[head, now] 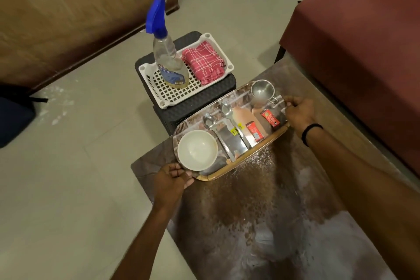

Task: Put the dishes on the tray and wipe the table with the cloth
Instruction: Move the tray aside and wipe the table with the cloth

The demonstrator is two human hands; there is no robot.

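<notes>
Since the table [261,211] has crumbs and smears right down to its near edge, wiping isn't done yet. Our left hand [172,177] and right hand [300,111] each curl round an end of the tray [256,146] at the table's far edge, with the bowl [197,150], spoons [209,120] and cup [261,92] loaded. Next, we reckon: park the tray, then grab the cloth [203,61] from the basket [172,100] beyond.

glossy printed tray [261,145] with wood-look rim; on it shiny metal spoons [210,121], metal cup [261,92], smooth white bowl [197,150]. beyond the tray, woven cloth [204,61] in a plastic basket [172,95].
</notes>
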